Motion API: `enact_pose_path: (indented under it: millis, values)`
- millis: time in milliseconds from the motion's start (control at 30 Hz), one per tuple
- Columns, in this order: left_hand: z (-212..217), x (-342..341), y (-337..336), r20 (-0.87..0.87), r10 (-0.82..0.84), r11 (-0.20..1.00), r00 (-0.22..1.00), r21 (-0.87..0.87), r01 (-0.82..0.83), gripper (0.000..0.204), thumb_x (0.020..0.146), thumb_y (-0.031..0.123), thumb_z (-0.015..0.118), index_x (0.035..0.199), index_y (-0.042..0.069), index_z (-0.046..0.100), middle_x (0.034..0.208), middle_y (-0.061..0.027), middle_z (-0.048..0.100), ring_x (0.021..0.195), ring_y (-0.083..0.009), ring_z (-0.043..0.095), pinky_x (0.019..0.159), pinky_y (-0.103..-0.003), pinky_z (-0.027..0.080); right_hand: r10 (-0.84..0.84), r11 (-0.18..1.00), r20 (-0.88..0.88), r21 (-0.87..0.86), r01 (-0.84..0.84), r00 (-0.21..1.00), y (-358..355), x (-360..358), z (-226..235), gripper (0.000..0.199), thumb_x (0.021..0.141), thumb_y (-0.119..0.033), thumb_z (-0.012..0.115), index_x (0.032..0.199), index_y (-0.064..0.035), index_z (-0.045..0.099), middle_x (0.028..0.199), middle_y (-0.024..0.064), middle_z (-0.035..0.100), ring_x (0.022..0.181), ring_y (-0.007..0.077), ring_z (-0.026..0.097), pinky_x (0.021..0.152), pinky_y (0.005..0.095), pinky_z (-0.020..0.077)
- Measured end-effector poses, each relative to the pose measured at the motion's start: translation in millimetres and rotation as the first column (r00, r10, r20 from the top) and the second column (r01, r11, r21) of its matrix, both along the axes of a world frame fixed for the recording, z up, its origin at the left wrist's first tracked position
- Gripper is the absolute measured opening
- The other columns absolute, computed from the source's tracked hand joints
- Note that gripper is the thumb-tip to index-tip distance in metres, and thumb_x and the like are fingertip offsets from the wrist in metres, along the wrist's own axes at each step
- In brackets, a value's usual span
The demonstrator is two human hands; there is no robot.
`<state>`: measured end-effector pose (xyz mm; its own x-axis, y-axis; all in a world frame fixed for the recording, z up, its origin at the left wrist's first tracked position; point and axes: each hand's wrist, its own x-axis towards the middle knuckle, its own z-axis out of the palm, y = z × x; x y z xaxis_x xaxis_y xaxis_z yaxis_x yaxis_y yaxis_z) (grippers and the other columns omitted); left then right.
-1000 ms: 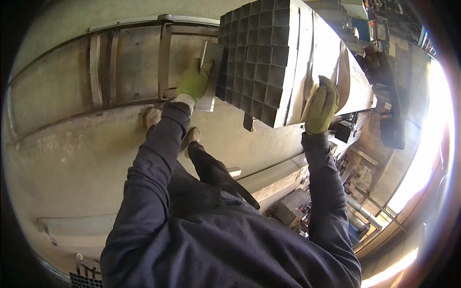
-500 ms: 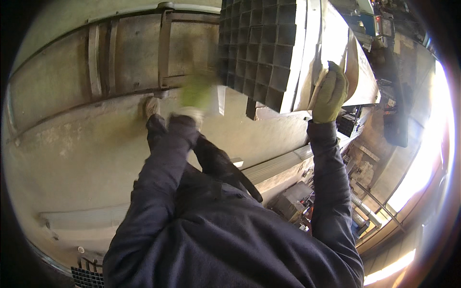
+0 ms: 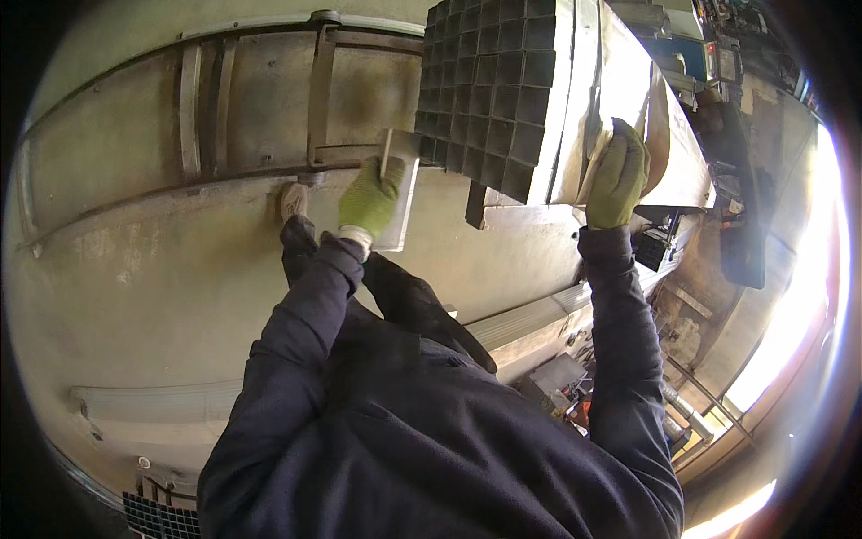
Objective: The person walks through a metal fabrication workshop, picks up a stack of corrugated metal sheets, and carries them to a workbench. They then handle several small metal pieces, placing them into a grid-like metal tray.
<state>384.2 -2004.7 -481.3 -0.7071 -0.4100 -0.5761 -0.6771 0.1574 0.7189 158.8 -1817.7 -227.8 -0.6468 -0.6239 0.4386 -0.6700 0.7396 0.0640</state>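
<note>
A large bundle of square metal tubes [image 3: 489, 94] is stacked ahead of me, its dark open ends facing left. My right hand [image 3: 620, 175], in a green glove, rests on the bright long side of the bundle with fingers bent over an edge there; whether it grips a separate piece is hidden. My left hand [image 3: 368, 202], also gloved in green, is closed round a flat, pale grey rectangular plate [image 3: 404, 202]. This plate stands near the lower left corner of the tube ends, with a small gap that I cannot judge.
A dark metal frame with crossbars [image 3: 319, 90] runs along the floor at the far left. Long ribbed metal profiles [image 3: 530, 314] lie right of my legs. Another bundle of square tubes [image 3: 162, 516] shows at the lower left. Tools and machinery [image 3: 557, 382] crowd the right side.
My left hand, blurred before, is now sharper and slightly farther right, with the plate raised beside the tube ends. My right hand stays on the bundle. The view has shifted a little.
</note>
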Motion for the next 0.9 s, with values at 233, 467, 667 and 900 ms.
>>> enact_pose_path:
  millis: [233, 467, 667, 900]
  values:
    - [-10, -42, 0, -0.159, 0.106, 0.991, 0.982, 0.095, -0.092, 0.056, 0.108, 0.055, 0.051, 0.132, 0.005, 0.054, 0.114, -0.0347, 0.071, 0.106, -0.0559, 0.067, 0.088, -0.063, 0.053, -0.046, 0.993, 0.087, -0.105, 0.055, 0.995, -3, -2, 2, 0.027, 0.108, -0.014, 0.053, 0.117, -0.0012, 0.075, 0.111, 0.016, 0.076, 0.105, 0.0322, 0.071, 0.097, 0.0422, 0.0535]
    - [-8, -90, -71, -0.179, 0.252, 0.968, 0.951, 0.041, -0.249, 0.055, 0.109, 0.047, 0.05, 0.143, 0.004, 0.057, 0.12, -0.0268, 0.073, 0.11, -0.0485, 0.07, 0.095, -0.054, 0.055, -0.127, 0.973, 0.216, -0.162, 0.164, 0.968, -3, 2, 4, 0.03, 0.108, -0.016, 0.052, 0.119, 0.0008, 0.075, 0.117, 0.015, 0.075, 0.114, 0.0304, 0.068, 0.105, 0.0421, 0.05]
    - [-13, -191, -91, -0.09, 0.027, 0.998, 0.996, -0.062, -0.033, 0.065, 0.108, 0.058, 0.044, 0.139, 0.002, 0.057, 0.123, -0.0326, 0.071, 0.114, -0.0517, 0.068, 0.095, -0.058, 0.054, -0.17, 0.966, 0.263, -0.147, 0.214, 0.95, -3, 4, 4, 0.031, 0.108, -0.015, 0.051, 0.122, 0.0013, 0.073, 0.123, 0.0169, 0.072, 0.119, 0.0305, 0.065, 0.106, 0.0429, 0.0506]
    - [34, -187, -123, -0.199, 0.492, 0.859, 0.848, 0.267, -0.436, 0.062, 0.107, 0.054, 0.051, 0.138, 0.001, 0.058, 0.121, -0.0327, 0.071, 0.108, -0.0485, 0.072, 0.086, -0.053, 0.06, -0.134, 0.95, 0.308, -0.23, 0.21, 0.942, -7, 5, 4, 0.029, 0.107, -0.012, 0.052, 0.122, 0.0019, 0.073, 0.121, 0.016, 0.073, 0.119, 0.0297, 0.065, 0.106, 0.0414, 0.0508]
